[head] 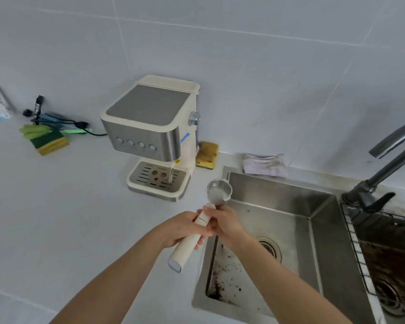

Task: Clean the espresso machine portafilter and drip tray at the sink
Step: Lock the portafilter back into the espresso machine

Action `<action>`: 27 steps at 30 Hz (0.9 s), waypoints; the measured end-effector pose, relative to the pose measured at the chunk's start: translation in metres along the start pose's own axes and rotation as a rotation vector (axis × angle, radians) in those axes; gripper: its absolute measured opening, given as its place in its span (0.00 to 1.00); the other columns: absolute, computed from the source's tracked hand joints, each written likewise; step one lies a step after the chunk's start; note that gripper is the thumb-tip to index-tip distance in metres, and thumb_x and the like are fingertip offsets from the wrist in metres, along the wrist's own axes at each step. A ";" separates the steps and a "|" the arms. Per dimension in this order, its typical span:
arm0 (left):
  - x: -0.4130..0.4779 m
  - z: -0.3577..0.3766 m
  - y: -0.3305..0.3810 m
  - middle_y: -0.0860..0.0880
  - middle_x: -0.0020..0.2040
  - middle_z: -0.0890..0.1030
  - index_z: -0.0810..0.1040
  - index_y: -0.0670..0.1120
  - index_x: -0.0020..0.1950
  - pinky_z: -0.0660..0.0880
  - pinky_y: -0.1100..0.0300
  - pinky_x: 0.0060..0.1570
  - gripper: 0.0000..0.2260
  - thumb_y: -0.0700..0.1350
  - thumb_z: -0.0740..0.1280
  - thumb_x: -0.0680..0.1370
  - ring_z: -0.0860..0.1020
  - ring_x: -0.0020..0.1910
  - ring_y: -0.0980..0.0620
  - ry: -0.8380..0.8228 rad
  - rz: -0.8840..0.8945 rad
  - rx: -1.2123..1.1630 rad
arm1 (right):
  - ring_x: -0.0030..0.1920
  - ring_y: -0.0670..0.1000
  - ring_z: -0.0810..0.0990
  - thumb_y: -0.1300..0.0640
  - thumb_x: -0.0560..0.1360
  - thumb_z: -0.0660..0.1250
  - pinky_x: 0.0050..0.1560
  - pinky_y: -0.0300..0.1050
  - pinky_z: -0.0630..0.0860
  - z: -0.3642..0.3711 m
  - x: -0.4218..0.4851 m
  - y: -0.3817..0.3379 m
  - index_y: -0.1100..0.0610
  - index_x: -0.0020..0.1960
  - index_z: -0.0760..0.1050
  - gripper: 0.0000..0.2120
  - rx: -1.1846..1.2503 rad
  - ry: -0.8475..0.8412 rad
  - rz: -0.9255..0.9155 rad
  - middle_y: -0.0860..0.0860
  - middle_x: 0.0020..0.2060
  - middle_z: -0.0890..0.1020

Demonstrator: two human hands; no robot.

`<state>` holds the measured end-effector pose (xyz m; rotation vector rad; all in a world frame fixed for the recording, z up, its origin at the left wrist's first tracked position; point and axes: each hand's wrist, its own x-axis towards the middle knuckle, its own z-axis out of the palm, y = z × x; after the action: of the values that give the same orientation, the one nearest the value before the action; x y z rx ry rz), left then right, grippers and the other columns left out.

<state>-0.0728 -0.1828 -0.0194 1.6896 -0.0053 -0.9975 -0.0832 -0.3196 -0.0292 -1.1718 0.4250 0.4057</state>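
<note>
Over sink (200, 277) left rim: hands (180, 228) (226, 222) grip portafilter (189, 250) (basket up).

The espresso machine (147, 127) is standing on the tabletop (56, 206), left of the sink (278, 195). A cloth (264, 164) is lying behind the sink.

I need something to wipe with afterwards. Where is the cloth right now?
In the head view the cloth lies crumpled on the counter behind the sink, right of the yellow sponge beside the espresso machine.
</note>
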 end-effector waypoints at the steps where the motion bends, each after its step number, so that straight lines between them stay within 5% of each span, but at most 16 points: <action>1: -0.004 -0.013 -0.003 0.50 0.32 0.79 0.77 0.44 0.48 0.76 0.63 0.30 0.08 0.39 0.70 0.70 0.78 0.28 0.56 0.000 -0.002 0.025 | 0.40 0.54 0.80 0.66 0.75 0.63 0.39 0.44 0.78 0.012 0.004 0.005 0.65 0.55 0.71 0.09 0.010 0.018 -0.007 0.57 0.41 0.80; 7: -0.034 -0.104 -0.023 0.48 0.38 0.81 0.76 0.45 0.49 0.77 0.62 0.31 0.09 0.41 0.71 0.70 0.80 0.30 0.56 0.033 -0.012 0.238 | 0.41 0.55 0.76 0.65 0.74 0.64 0.50 0.45 0.77 0.098 0.024 0.035 0.60 0.47 0.73 0.03 0.113 0.169 -0.049 0.56 0.41 0.77; 16: -0.070 -0.201 -0.052 0.52 0.42 0.75 0.68 0.48 0.50 0.71 0.63 0.33 0.09 0.43 0.65 0.72 0.77 0.34 0.54 0.087 -0.095 0.717 | 0.42 0.53 0.79 0.66 0.75 0.65 0.40 0.43 0.79 0.207 0.047 0.065 0.57 0.59 0.70 0.15 0.247 0.259 -0.040 0.56 0.47 0.76; 22: -0.072 -0.227 -0.047 0.48 0.45 0.74 0.66 0.47 0.53 0.65 0.61 0.34 0.10 0.45 0.62 0.73 0.73 0.41 0.49 0.408 -0.065 1.181 | 0.40 0.52 0.78 0.67 0.76 0.62 0.46 0.47 0.77 0.237 0.074 0.047 0.55 0.61 0.68 0.16 0.266 0.183 -0.064 0.55 0.47 0.75; 27: -0.056 -0.240 -0.038 0.44 0.52 0.79 0.70 0.44 0.57 0.68 0.58 0.40 0.12 0.42 0.61 0.74 0.78 0.50 0.44 0.557 -0.022 1.324 | 0.38 0.50 0.78 0.67 0.76 0.62 0.49 0.48 0.76 0.241 0.093 0.031 0.54 0.61 0.67 0.16 0.275 0.144 -0.063 0.55 0.45 0.75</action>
<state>0.0193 0.0482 -0.0102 3.1296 -0.3463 -0.4451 0.0062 -0.0754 -0.0225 -0.9461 0.5495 0.2009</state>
